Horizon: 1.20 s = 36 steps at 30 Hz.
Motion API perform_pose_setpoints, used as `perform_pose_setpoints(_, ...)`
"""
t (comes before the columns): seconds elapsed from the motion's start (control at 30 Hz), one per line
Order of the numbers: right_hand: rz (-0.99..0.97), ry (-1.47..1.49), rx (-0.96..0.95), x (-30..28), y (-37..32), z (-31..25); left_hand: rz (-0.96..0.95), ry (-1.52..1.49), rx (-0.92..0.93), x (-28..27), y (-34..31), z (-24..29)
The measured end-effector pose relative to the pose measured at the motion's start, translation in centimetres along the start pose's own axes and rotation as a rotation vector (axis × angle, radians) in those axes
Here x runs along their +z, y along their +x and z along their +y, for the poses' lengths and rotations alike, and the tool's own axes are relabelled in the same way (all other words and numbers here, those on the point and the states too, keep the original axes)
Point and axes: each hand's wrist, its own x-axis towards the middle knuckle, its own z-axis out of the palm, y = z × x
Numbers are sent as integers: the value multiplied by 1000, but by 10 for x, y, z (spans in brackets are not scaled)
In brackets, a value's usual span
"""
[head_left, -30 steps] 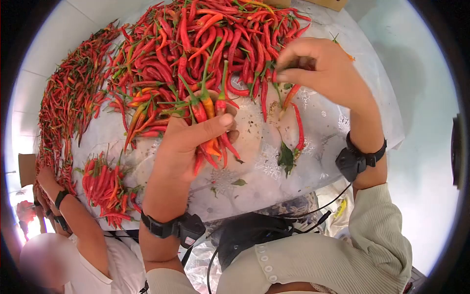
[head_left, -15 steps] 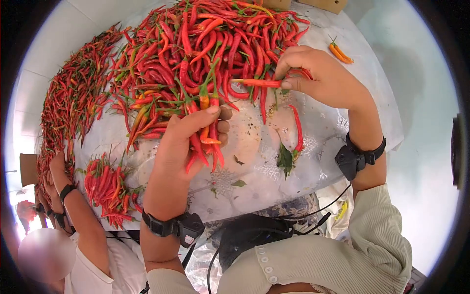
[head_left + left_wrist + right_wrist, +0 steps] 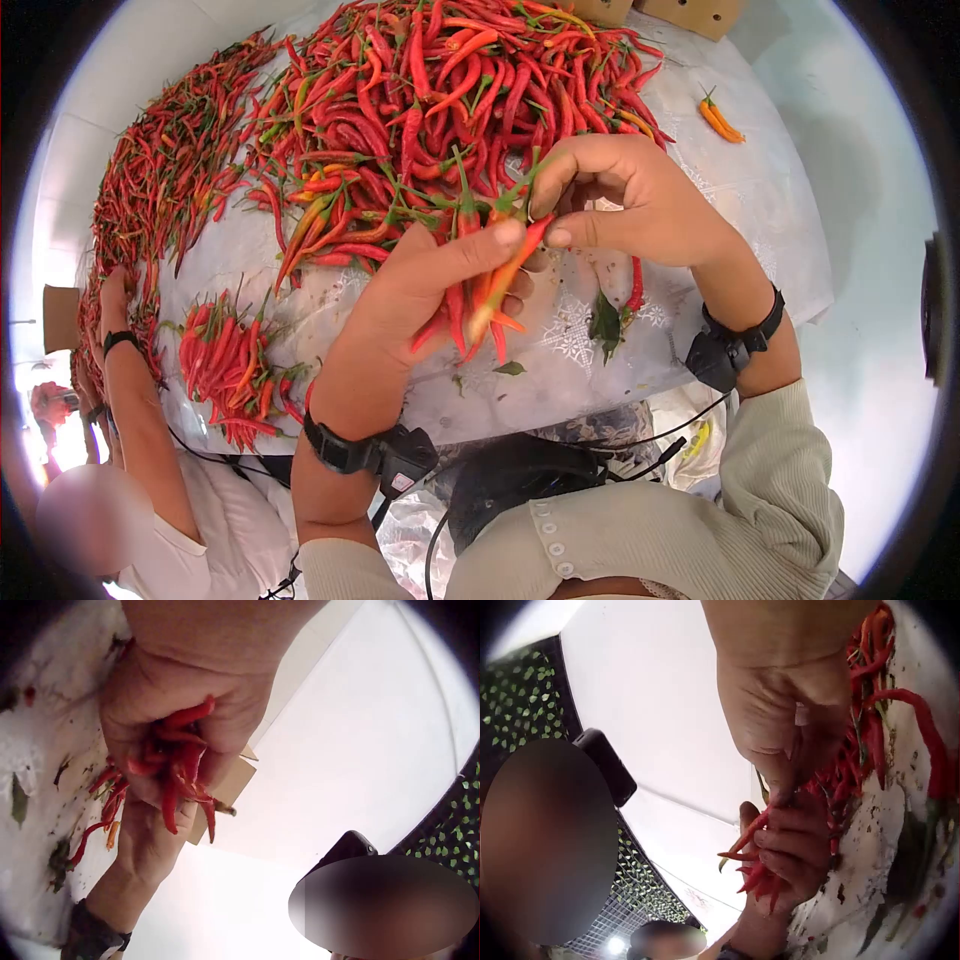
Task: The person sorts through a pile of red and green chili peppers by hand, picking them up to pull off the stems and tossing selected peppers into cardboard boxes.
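Note:
My left hand (image 3: 385,300) grips a small bunch of red and orange chili peppers (image 3: 455,305), stems up and tips hanging below the fist. In the left wrist view, red chili tips (image 3: 187,761) poke out of the curled hand. Between thumb and fingers, my right hand (image 3: 635,200) pinches one orange-red chili pepper (image 3: 513,268) with a pale tip. That chili lies slanted across the bunch, right at the left thumb. In the right wrist view, the right fingertips meet the left hand (image 3: 799,844) over the bunch.
A large heap of red chilies (image 3: 430,100) covers the back of the table (image 3: 720,280). Another long heap (image 3: 175,150) runs down the left side, where another person's hand (image 3: 117,290) reaches in. A sorted bunch (image 3: 225,360) lies front left. An orange chili pair (image 3: 720,120) sits far right.
My right hand came away from the heap's edge with a chili and moved left to the left hand. The chili turned from lying sideways to slanting tip-down over the bunch.

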Motion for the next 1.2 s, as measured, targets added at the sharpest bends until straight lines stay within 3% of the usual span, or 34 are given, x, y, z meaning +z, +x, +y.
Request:
perform_pose_setpoints(0.13, 193, -80, -32, 8, 0, -7, -22, 26, 43, 1, -1, 0)
perform_pose_setpoints(0.23, 390, -441, 76, -15, -3, -13, 0, -22, 94, -2, 1, -6)
perform_pose_setpoints(0.37, 111, -535, 274, -48, -20, -5, 33, -115, 136, -8, 6, -8)
perform_pose_setpoints(0.5, -167, -705, 252, -42, -24, -7, 36, -103, 142, -13, 7, -8)
perform_pose_setpoints(0.6, -180, -597, 282, -43, -20, -7, 27, -58, 116, -15, 6, -8)
perform_pose_setpoints(0.8, 83, -224, 174, -41, -16, -7, -16, -111, 109, -19, 8, -7)
perform_pose_setpoints(1.0, 222, -35, 52, -30, -9, -11, -2, -237, 151, -19, 9, -6)
perform_pose_setpoints(1.1, 302, -4, -41, -21, -7, -11, 3, -239, 153, -19, 9, -6)
perform_pose_setpoints(1.2, 490, 14, -264, -4, -6, -15, -33, -221, 188, -16, 8, -4)
